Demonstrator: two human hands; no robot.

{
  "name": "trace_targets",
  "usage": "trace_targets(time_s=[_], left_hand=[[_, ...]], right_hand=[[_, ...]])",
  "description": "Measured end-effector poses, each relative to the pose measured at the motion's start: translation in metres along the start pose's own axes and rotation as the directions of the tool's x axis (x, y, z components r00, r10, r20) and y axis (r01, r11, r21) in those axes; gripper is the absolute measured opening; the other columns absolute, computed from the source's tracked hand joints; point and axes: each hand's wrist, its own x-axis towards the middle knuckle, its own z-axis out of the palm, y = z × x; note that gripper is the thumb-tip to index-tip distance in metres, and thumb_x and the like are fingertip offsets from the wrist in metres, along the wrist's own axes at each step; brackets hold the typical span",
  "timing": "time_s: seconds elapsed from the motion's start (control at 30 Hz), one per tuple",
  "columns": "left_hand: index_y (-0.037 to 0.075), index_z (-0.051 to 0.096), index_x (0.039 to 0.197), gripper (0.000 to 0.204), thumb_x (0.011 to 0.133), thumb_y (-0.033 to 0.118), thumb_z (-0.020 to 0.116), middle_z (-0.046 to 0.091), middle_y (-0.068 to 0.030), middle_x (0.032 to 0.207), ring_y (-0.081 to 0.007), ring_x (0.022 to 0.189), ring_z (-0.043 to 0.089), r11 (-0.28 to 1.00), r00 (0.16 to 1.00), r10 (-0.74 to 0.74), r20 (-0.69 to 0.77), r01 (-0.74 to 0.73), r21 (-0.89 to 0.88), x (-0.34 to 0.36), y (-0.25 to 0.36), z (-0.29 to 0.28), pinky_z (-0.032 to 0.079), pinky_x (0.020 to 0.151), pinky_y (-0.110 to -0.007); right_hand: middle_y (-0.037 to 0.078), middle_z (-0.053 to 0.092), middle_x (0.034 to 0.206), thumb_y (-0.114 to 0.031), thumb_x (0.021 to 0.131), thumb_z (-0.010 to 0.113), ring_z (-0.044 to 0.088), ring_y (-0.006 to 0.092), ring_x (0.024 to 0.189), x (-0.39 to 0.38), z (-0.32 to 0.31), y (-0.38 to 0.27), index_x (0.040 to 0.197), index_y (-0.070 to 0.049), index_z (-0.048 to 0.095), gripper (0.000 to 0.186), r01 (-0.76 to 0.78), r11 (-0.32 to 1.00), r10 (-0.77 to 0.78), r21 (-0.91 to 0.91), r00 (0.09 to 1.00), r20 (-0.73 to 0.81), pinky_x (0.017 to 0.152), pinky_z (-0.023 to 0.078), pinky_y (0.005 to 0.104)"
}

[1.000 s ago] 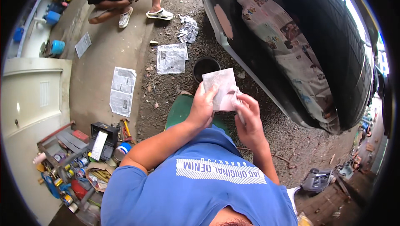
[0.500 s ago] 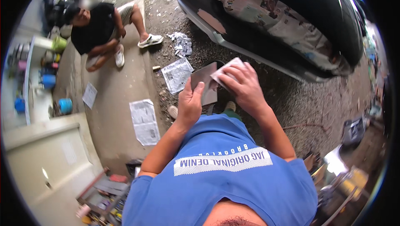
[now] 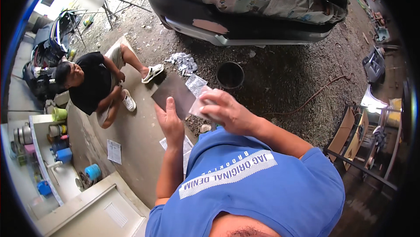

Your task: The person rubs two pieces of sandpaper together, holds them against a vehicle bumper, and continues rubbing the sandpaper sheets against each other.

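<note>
My left hand (image 3: 171, 124) holds a thin grey square plate (image 3: 171, 88), thumb on its face, at the middle of the view. Just to its right, my right hand (image 3: 225, 109) has bent fingers closed on a pale pinkish sheet or pad (image 3: 198, 101), held at the plate's right side; whether the two touch is hard to tell. Beyond my hands a round black bucket (image 3: 229, 75) stands on gravel, with crumpled newspaper (image 3: 181, 62) to its left.
A car rear (image 3: 262, 29) masked with newspaper is ahead. A seated person (image 3: 87, 88) is at left, near shelves of containers (image 3: 61, 154). A hose (image 3: 302, 101) crosses the gravel; a metal rack (image 3: 363, 141) stands at right, flat newspaper (image 3: 114, 151) lies lower left.
The view has swung, bringing the car upright to the top and the person lower. My right hand and pad have shifted from above the plate to beside its right side; the plate is tilted differently.
</note>
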Motion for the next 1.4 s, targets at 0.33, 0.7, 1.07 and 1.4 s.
trace_targets(time_s=[0.33, 0.7, 1.07, 1.4], left_hand=[[0.004, 0.046, 0.139, 0.036, 0.103, 0.009, 0.05, 0.062, -0.0125, 0.122, -0.023, 0.106, 0.066, 0.877, 0.918, -0.395, -0.011, 0.374, -0.301, 0.061, -0.013, -0.034, 0.058, 0.09, -0.039], [0.006, 0.047, 0.138, 0.041, 0.107, 0.033, 0.049, 0.061, -0.0102, 0.124, -0.0257, 0.111, 0.064, 0.784, 0.828, -0.542, 0.142, 0.559, -0.27, 0.179, -0.045, -0.026, 0.054, 0.097, -0.044], [0.014, 0.046, 0.14, 0.044, 0.101, 0.027, 0.061, 0.06, -0.0073, 0.123, -0.0224, 0.109, 0.064, 0.649, 0.554, -0.74, 0.382, 0.738, 0.184, 0.247, -0.095, 0.052, 0.057, 0.089, -0.044], [0.004, 0.05, 0.134, 0.038, 0.1, 0.019, 0.059, 0.063, -0.0105, 0.122, -0.0232, 0.109, 0.064, 0.304, 0.005, -0.88, 0.475, 0.774, 0.555, 0.262, -0.285, 0.011, 0.052, 0.097, -0.039]], right_hand=[[0.016, 0.052, 0.135, -0.003, 0.092, 0.059, 0.051, 0.0374, 0.126, -0.029, 0.053, 0.124, 0.137, -0.012, 0.055, 0.046, -0.26, 0.955, 0.285, -0.144, 0.939, 0.194, 0.11, 0.041, 0.042], [0.007, 0.06, 0.124, 0.001, 0.092, 0.057, 0.058, 0.0181, 0.116, 0.033, 0.034, 0.198, 0.144, -0.005, 0.046, 0.054, -0.371, 0.003, 0.905, 0.929, 0.396, 0.155, 0.101, 0.045, 0.0335], [0.018, 0.061, 0.133, -0.042, 0.103, 0.053, 0.061, 0.0358, 0.123, -0.034, -0.002, 0.209, 0.141, -0.007, 0.049, 0.052, 0.324, -0.131, 0.948, 0.937, 0.317, 0.023, 0.095, 0.053, 0.0583], [0.01, 0.054, 0.135, -0.023, 0.088, 0.063, 0.052, 0.028, 0.129, -0.03, 0.033, 0.216, 0.141, -0.008, 0.049, 0.057, 0.276, 0.346, 0.931, 0.896, 0.018, -0.365, 0.108, 0.042, 0.0458]])
